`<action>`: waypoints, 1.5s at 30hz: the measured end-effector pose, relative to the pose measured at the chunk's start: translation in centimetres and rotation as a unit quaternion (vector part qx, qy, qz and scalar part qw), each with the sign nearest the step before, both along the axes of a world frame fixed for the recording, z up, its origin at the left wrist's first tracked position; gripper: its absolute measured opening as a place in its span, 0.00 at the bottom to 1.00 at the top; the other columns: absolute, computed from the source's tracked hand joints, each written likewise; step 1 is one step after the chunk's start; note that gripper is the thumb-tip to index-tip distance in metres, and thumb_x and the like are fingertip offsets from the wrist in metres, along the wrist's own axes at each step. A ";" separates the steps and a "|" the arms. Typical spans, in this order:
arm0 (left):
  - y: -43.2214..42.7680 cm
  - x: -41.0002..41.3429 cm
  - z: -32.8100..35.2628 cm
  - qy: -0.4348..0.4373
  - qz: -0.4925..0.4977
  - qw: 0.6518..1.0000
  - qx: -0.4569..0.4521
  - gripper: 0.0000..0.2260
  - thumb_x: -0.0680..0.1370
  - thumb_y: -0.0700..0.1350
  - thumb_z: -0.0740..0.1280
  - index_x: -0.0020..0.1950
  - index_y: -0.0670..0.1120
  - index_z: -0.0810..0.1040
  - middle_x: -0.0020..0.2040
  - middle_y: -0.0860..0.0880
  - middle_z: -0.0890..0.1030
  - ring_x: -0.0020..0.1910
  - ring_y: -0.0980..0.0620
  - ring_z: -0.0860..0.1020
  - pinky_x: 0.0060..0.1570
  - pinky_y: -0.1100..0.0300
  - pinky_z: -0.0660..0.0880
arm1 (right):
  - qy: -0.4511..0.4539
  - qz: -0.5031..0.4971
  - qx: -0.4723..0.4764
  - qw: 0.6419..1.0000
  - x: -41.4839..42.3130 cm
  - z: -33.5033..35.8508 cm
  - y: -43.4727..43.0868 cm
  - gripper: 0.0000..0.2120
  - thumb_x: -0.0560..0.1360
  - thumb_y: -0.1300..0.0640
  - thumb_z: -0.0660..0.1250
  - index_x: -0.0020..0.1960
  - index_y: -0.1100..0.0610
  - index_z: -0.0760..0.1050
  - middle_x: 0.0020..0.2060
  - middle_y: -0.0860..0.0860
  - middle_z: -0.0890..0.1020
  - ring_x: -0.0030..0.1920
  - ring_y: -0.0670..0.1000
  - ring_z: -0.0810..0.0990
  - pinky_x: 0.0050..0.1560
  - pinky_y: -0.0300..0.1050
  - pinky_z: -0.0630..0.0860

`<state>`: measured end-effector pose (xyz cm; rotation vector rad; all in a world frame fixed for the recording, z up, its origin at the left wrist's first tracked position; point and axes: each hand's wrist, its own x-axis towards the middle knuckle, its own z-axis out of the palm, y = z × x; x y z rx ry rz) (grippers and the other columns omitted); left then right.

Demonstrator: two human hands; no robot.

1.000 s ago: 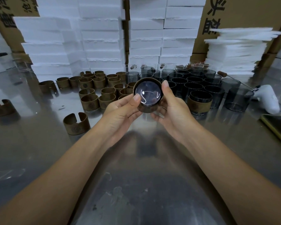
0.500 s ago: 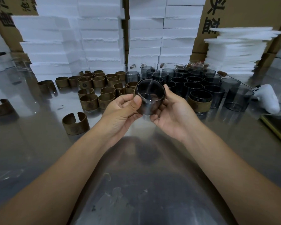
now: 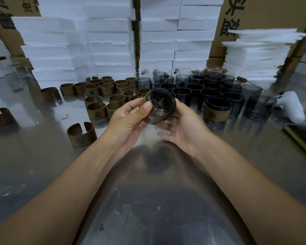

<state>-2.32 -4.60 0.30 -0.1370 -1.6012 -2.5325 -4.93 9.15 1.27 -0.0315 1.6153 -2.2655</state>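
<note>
Two grips shared one glass (image 3: 161, 106). Your left grip (image 3: 129, 119) was closed on it, thumb pressed to the near wall just under the rim, fingers curled round the far side over the brown sleeve (image 3: 143, 101) that wrapped it. Your right grip (image 3: 182, 128) held the same glass from the other side. Its thumb lay against the right wall and its upper fingers were hidden behind the glass, while the lower fingers spread loosely beneath without clearly touching. The glass was dark and smoky. It hung in the air above the worktop (image 3: 148, 200), tilted so that its open mouth faced up and towards you. How far the sleeve sat along it could not be told.

Left of your grips stood loose sleeves (image 3: 96, 110), split rings bunched close together. One (image 3: 81, 134) sat apart, nearer to you, and another (image 3: 0, 117) lay at the left edge. Right of the grips, bare glasses (image 3: 210, 89) stood upright in tight rows. A sleeved glass (image 3: 217, 110) stood at the front of them, just beside your right grip. Farther right, a white controller (image 3: 292, 107) lay on the worktop.

Behind all this rose foam boxes (image 3: 109, 41) in stacked columns and a pile of foam sheets (image 3: 258, 53) at the right, with printed cartons (image 3: 265, 13) behind them.
</note>
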 end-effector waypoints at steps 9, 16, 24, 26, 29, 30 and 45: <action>0.2 0.1 -0.4 0.007 0.028 0.989 -0.147 0.30 0.60 0.48 0.74 0.62 0.51 0.74 0.57 0.44 0.80 0.59 0.48 0.78 0.62 0.54 0.72 | 0.002 0.003 -0.043 0.999 0.1 0.3 0.1 0.22 0.79 0.42 0.58 0.66 0.54 0.73 0.59 0.56 0.81 0.56 0.56 0.81 0.45 0.49 0.76; 0.2 -0.1 -0.2 -0.023 -0.020 0.989 -0.144 0.24 0.71 0.56 0.65 0.64 0.47 0.75 0.57 0.45 0.83 0.55 0.49 0.81 0.54 0.60 0.77 | 0.126 -0.075 -0.045 0.988 0.1 0.2 0.0 0.24 0.77 0.55 0.67 0.70 0.58 0.67 0.62 0.56 0.78 0.60 0.53 0.79 0.64 0.53 0.74; 0.3 0.1 -0.1 0.006 0.007 0.995 -0.103 0.20 0.76 0.47 0.63 0.68 0.44 0.73 0.57 0.44 0.81 0.53 0.51 0.80 0.53 0.62 0.77 | 0.145 -0.034 -0.047 0.988 0.0 0.2 0.2 0.13 0.78 0.56 0.64 0.61 0.47 0.74 0.57 0.50 0.81 0.51 0.46 0.79 0.52 0.42 0.73; 0.3 0.1 -0.1 0.005 0.009 0.994 -0.107 0.18 0.79 0.45 0.62 0.68 0.45 0.73 0.58 0.44 0.81 0.53 0.51 0.79 0.53 0.62 0.77 | 0.138 -0.037 -0.039 0.989 -0.1 0.3 0.4 0.09 0.79 0.53 0.63 0.57 0.45 0.76 0.56 0.50 0.82 0.50 0.46 0.79 0.51 0.43 0.71; 0.2 0.0 -0.3 -0.002 0.021 0.994 -0.106 0.17 0.79 0.44 0.62 0.68 0.45 0.73 0.61 0.42 0.80 0.56 0.49 0.78 0.56 0.60 0.76 | 0.139 -0.048 -0.028 0.989 -0.2 0.1 0.3 0.08 0.77 0.51 0.65 0.56 0.46 0.76 0.52 0.47 0.82 0.51 0.46 0.79 0.51 0.43 0.72; 0.2 0.0 -0.3 -0.001 0.021 0.994 -0.108 0.17 0.79 0.44 0.62 0.68 0.45 0.73 0.61 0.42 0.79 0.57 0.48 0.78 0.57 0.59 0.75 | 0.148 -0.051 -0.017 0.988 -0.1 0.0 0.2 0.11 0.76 0.51 0.67 0.58 0.47 0.75 0.52 0.46 0.82 0.52 0.46 0.79 0.51 0.43 0.74; 0.1 -0.6 -0.5 -0.029 0.030 0.988 -0.149 0.13 0.81 0.40 0.59 0.63 0.51 0.74 0.57 0.52 0.81 0.59 0.55 0.78 0.66 0.53 0.69 | 0.409 -0.179 0.359 0.820 -1.3 -2.1 1.3 0.32 0.67 0.55 0.77 0.67 0.52 0.67 0.59 0.47 0.71 0.55 0.40 0.67 0.48 0.23 0.62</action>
